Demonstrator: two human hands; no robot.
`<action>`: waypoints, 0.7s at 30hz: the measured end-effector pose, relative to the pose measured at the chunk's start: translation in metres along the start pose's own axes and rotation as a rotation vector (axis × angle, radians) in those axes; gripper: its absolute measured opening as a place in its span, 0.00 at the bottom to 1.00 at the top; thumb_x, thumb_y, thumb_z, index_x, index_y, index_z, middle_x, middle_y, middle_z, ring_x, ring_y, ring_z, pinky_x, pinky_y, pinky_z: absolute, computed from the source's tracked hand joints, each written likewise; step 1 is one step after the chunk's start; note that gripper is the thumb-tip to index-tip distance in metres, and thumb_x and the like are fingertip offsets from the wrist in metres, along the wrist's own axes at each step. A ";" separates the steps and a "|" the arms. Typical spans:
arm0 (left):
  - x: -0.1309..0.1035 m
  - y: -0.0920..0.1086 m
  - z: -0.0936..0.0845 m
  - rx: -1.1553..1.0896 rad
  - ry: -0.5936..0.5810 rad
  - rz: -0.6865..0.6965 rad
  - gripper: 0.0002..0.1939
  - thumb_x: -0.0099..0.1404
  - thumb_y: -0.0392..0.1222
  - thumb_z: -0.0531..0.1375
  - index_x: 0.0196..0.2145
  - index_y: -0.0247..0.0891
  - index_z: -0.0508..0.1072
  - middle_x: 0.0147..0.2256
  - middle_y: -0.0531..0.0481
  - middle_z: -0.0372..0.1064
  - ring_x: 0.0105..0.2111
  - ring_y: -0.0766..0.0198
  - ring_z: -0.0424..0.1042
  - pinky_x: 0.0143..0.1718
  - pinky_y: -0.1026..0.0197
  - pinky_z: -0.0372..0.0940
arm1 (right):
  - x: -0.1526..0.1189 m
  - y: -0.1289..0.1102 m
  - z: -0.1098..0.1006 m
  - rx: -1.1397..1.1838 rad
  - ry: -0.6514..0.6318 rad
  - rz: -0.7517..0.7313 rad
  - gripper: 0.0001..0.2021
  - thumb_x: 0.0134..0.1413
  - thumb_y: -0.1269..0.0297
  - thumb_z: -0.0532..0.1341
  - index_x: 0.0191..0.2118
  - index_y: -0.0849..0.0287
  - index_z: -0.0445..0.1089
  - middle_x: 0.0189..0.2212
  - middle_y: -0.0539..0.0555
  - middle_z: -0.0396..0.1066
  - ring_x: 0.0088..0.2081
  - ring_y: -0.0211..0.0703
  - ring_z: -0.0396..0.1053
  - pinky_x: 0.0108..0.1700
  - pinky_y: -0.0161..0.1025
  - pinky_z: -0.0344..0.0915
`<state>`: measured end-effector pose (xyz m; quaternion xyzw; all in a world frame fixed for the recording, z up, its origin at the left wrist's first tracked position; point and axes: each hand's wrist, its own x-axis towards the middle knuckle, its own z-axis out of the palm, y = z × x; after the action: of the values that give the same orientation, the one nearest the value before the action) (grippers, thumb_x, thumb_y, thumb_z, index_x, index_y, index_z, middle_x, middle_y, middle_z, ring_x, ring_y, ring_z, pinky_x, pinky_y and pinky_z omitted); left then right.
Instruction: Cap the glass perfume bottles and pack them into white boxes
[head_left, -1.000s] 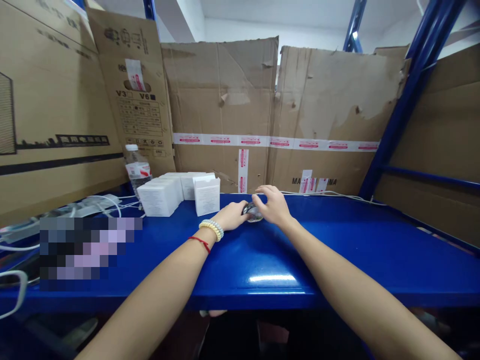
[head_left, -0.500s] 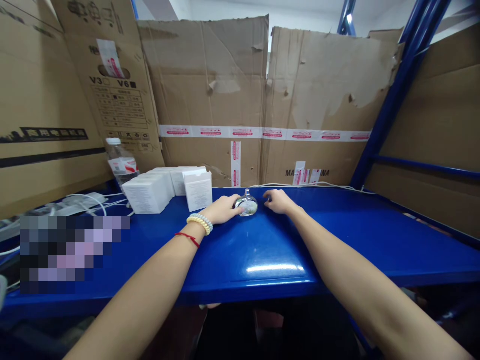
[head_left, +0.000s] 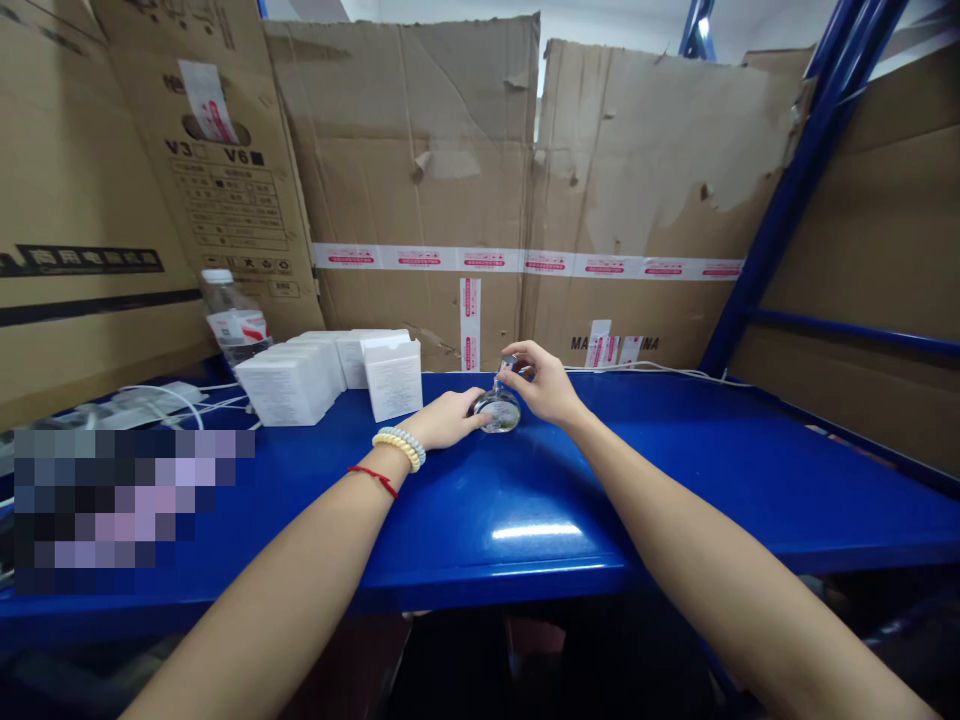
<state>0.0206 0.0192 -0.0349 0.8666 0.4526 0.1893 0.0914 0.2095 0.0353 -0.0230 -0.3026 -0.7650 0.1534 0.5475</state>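
Observation:
A rounded glass perfume bottle (head_left: 499, 411) stands upright on the blue table (head_left: 465, 500). My left hand (head_left: 448, 417) is closed on its left side, the thumb across the front. Above the bottle's neck, my right hand (head_left: 541, 380) pinches a small shiny cap (head_left: 508, 362) between thumb and fingers. The cap is over the spray top, partly covered by my fingers, and I cannot tell whether it is fully seated. To the left of my left hand stands a white box (head_left: 394, 380) with small print.
More white boxes (head_left: 289, 385) are grouped at the left, in front of a plastic water bottle (head_left: 235, 318). White cables (head_left: 180, 395) lie behind a blurred patch. Cardboard sheets (head_left: 420, 150) wall the back, and a blue post (head_left: 780, 190) rises at right.
My right hand has moved left and up, bringing the cap from beside the perfume bottle to above its neck. The left hand keeps its hold. The view has shifted slightly.

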 end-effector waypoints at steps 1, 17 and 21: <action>0.000 0.000 -0.001 0.001 -0.004 -0.001 0.23 0.64 0.55 0.51 0.51 0.39 0.66 0.39 0.44 0.73 0.37 0.55 0.73 0.35 0.60 0.62 | 0.000 0.000 0.000 0.003 0.007 -0.007 0.14 0.47 0.64 0.63 0.42 0.56 0.64 0.30 0.50 0.68 0.33 0.39 0.67 0.34 0.37 0.63; -0.001 0.003 -0.005 0.062 -0.024 0.021 0.23 0.64 0.54 0.50 0.52 0.38 0.65 0.41 0.43 0.73 0.38 0.54 0.72 0.37 0.58 0.62 | 0.002 0.007 -0.016 -0.173 -0.073 0.018 0.09 0.50 0.61 0.60 0.37 0.58 0.70 0.30 0.51 0.66 0.32 0.38 0.64 0.39 0.39 0.62; -0.001 0.003 -0.005 0.068 -0.015 0.027 0.22 0.64 0.53 0.50 0.51 0.38 0.66 0.41 0.43 0.73 0.38 0.54 0.72 0.36 0.58 0.62 | 0.001 0.011 -0.011 -0.048 -0.104 0.063 0.13 0.47 0.61 0.62 0.40 0.59 0.68 0.30 0.50 0.66 0.31 0.37 0.65 0.37 0.39 0.64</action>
<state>0.0204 0.0171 -0.0299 0.8766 0.4464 0.1686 0.0625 0.2226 0.0434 -0.0243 -0.3311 -0.7859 0.1677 0.4945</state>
